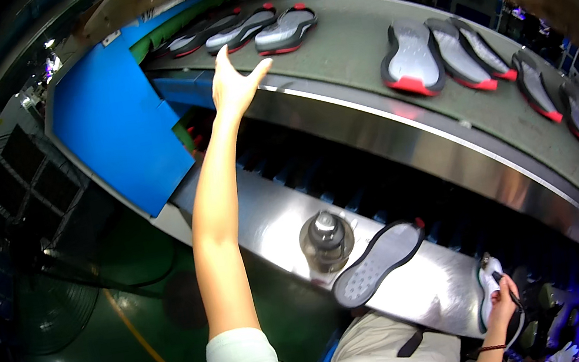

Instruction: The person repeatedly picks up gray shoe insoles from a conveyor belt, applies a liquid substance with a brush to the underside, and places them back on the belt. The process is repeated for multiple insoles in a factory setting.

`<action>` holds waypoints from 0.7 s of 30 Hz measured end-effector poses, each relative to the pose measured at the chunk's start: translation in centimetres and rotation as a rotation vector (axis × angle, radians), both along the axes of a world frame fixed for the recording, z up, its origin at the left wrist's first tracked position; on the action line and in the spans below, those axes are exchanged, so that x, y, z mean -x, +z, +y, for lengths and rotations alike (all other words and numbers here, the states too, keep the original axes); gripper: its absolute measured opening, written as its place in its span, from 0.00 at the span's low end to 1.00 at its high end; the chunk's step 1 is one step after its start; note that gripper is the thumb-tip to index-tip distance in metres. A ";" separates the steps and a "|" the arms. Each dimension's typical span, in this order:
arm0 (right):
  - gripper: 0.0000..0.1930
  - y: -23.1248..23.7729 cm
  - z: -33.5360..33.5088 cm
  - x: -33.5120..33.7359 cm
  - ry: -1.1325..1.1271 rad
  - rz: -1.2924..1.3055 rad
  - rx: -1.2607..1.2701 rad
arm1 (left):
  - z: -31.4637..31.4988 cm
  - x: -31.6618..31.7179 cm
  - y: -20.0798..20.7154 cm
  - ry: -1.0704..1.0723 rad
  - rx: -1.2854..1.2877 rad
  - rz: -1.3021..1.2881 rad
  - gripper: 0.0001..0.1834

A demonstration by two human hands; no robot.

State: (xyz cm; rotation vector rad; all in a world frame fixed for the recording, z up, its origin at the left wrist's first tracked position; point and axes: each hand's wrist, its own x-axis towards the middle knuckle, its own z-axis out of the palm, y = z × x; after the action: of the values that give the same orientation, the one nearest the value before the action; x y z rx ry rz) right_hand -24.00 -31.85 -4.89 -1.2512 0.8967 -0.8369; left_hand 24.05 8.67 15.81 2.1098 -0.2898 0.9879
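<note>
My left hand (234,86) reaches up to the front edge of a conveyor, thumb and fingers spread, holding nothing. Just beyond it lie grey shoe soles with black rims and red ends; the nearest are one sole (237,31) past the fingertips and another sole (288,29) right of the thumb. Low on the right, my right hand (501,301) is closed round a slim dark object (498,275), its kind too small to tell. Against those fingers is a white, shoe-shaped piece (486,286) with a dark green edge. A single grey sole (380,263) lies on the steel ledge between my arms.
The green conveyor belt (344,45) carries several more soles (412,58) toward the right. A blue machine housing (110,133) stands at its left end. A dark round container (327,239) with a grey top sits on the steel ledge (264,211). A fan (40,241) stands at far left.
</note>
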 end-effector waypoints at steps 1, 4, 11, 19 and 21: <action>0.11 0.3 -0.1 -1.0 -0.013 0.037 -0.030 | -1.0 -1.5 1.5 -0.080 -0.046 0.125 0.59; 0.11 1.2 0.1 -3.4 0.027 0.009 -0.073 | -3.4 -6.0 3.9 -0.126 -0.223 0.273 0.73; 0.13 4.2 1.7 -4.5 -0.047 -0.137 -0.176 | -4.8 -14.3 -0.2 -0.142 -0.137 0.283 0.69; 0.13 4.2 2.6 1.3 -0.159 -0.030 -0.098 | -4.0 -15.0 -0.9 -0.369 0.119 0.183 0.64; 0.12 3.1 2.8 2.5 -0.172 -0.038 -0.088 | -4.9 -12.9 0.3 -0.315 0.125 0.226 0.63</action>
State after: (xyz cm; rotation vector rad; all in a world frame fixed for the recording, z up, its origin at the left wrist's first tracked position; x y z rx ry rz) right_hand -26.54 -29.04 -1.83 -1.0892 1.0102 -0.9438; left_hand 36.91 3.78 16.14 1.9641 -0.4193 0.5635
